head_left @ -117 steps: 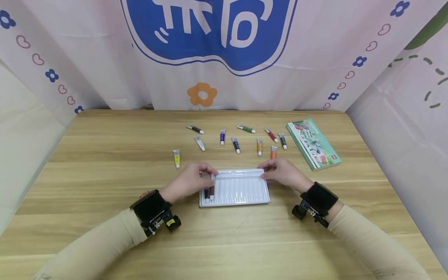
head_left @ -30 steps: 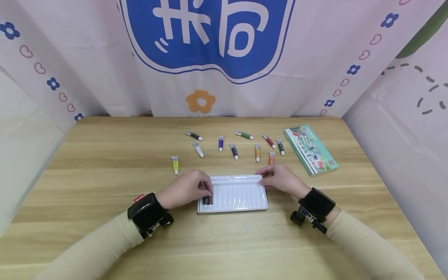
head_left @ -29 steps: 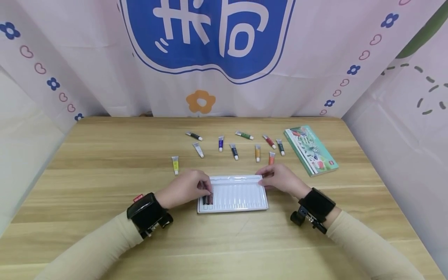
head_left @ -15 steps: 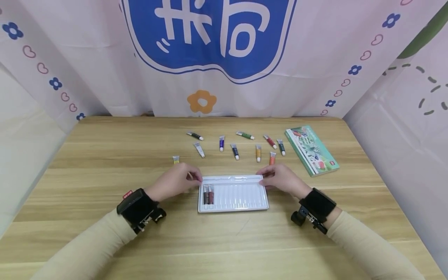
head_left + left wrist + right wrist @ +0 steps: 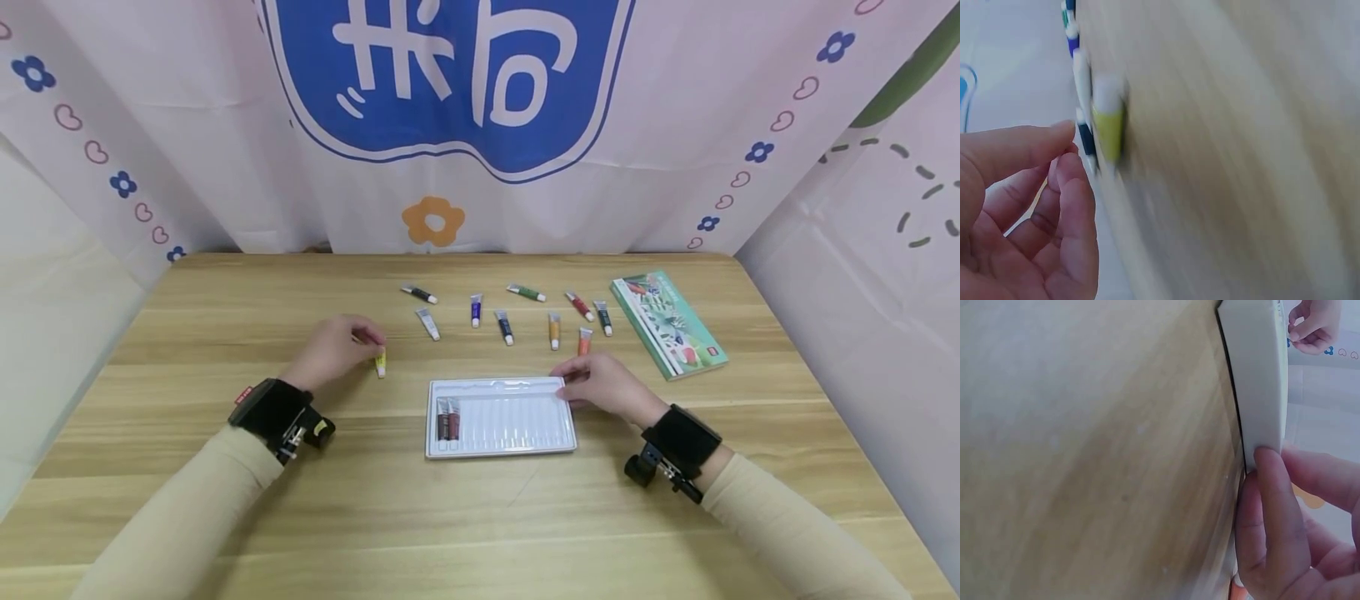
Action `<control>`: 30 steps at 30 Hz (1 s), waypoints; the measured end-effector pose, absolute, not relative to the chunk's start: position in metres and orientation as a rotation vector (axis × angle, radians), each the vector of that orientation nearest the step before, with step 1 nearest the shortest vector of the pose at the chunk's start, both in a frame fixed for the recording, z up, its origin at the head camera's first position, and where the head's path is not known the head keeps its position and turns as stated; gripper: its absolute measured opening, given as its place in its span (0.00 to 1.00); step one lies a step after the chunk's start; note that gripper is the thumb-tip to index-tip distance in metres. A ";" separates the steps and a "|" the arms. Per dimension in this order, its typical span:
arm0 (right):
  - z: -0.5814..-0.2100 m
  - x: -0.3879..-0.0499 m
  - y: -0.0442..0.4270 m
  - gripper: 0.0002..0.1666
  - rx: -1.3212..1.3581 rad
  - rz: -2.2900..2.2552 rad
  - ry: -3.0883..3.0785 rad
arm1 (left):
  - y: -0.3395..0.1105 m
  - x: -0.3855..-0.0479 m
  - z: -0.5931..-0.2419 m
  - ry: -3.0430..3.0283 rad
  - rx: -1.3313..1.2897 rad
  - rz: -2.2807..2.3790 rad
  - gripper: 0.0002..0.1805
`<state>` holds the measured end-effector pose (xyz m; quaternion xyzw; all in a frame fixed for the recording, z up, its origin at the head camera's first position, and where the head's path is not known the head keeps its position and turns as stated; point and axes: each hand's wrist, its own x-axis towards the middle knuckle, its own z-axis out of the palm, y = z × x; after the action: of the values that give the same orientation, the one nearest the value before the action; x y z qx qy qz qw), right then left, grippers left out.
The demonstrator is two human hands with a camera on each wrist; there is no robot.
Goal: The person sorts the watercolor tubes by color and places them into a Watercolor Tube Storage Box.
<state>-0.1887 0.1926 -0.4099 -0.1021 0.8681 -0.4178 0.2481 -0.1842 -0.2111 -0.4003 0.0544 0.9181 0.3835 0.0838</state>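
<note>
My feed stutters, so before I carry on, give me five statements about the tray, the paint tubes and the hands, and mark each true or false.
1. Two dark tubes lie side by side at the left end of the white tray. True.
2. The left hand grips the tray's left edge. False: it is at the yellow tube, apart from the tray.
3. The right hand holds the tray near its far right corner. True.
4. The orange tube lies inside the tray. False: it lies on the table, just beyond the right hand.
5. The green box is to the right of the tray. True.
</note>
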 end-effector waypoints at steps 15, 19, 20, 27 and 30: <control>-0.411 -0.189 0.191 0.20 -0.234 -1.164 2.325 | -0.217 -0.207 -0.395 2.626 -0.025 0.995 0.25; -0.411 -0.190 0.192 0.19 -0.247 -1.160 2.333 | -0.213 -0.206 -0.392 2.626 -0.033 0.923 0.28; -0.411 -0.190 0.192 0.19 -0.251 -1.159 2.333 | -0.212 -0.206 -0.391 2.623 -0.035 0.909 0.29; -0.413 -0.190 0.193 0.19 -0.245 -1.175 2.316 | -0.206 -0.205 -0.391 2.601 -0.060 0.882 0.33; -0.413 -0.190 0.193 0.19 -0.239 -1.175 2.314 | -0.204 -0.205 -0.391 2.582 -0.079 0.906 0.32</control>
<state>-0.1902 0.1934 -0.4130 -0.0885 0.8563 -0.4349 0.2642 -0.2051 -0.2041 -0.3912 -0.0283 0.9240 0.3242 0.2006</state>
